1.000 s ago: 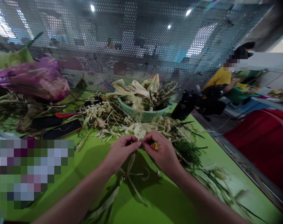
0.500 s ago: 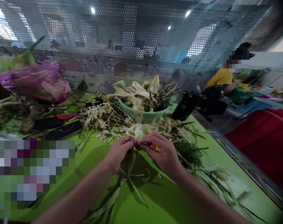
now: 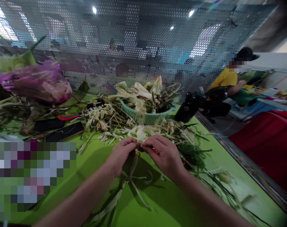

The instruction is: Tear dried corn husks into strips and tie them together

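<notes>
Pale Husk Piece Pinched at Both Fingertips, Work Apparently Midway

A cream, petal-shaped piece of dry, husk-like material (image 3: 140,134) is held just above the bright green bench (image 3: 162,205), its lower end pinched by the fingertips of the left grip (image 3: 121,154) and the right grip (image 3: 167,154), which are brought together. The handling is judged to be under way rather than complete: the piece has been picked up, but has not been set down. On the near side of the grip, a pale, star-shaped spread of dry strips (image 3: 128,178) is laid on the bench; whether it is finished cannot be told. Beyond the grip, plenty is left unhandled: loose cream scraps (image 3: 105,113) are strewn about a mint-green perforated plastic basket (image 3: 155,118), itself heaped with dry husks (image 3: 143,90). How many pieces have been completed is not shown.
</notes>
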### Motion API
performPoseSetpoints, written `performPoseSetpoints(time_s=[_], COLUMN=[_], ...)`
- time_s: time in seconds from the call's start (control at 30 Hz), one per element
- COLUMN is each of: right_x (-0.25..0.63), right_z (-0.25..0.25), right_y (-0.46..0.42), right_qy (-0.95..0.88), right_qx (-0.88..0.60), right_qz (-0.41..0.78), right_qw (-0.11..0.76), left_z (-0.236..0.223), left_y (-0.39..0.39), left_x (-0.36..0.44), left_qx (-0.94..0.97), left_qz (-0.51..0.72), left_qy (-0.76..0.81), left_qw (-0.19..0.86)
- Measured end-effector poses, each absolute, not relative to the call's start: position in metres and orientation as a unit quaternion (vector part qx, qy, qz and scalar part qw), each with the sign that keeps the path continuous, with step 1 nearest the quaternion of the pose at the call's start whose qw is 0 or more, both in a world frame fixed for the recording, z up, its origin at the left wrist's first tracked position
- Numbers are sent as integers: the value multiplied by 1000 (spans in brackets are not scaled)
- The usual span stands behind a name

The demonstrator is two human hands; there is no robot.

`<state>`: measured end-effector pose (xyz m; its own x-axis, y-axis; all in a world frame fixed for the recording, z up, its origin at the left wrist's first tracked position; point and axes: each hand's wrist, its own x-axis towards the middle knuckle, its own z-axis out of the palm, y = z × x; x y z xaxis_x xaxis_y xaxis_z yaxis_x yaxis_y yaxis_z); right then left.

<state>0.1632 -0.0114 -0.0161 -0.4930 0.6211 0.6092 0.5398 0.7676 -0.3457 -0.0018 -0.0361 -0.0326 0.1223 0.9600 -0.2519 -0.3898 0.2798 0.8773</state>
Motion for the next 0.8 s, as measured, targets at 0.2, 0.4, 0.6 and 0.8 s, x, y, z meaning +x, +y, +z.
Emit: performPoseSetpoints(time_s=[0.2, 0.4, 0.6, 0.8], right_x=[163, 162, 161, 160], right_z=[-16, -15, -13, -14], right_y=[-13, -14, -15, -14], right_qy=[-887, -888, -834, -788], right_qx=[-310, -319, -395, -420], right_qz=[-25, 37, 157, 231], right_qw=[342, 330, 352, 387], left_z=[-35, -38, -33, -29], left_y=[-34, -32, -34, -35], left_x=[-1, -2, -3, -2], left_qx=[321, 351, 425, 428], left_qz=[499, 497, 484, 476], left_qy=[439, 460, 455, 452], left_qw=[675, 647, 615, 621])
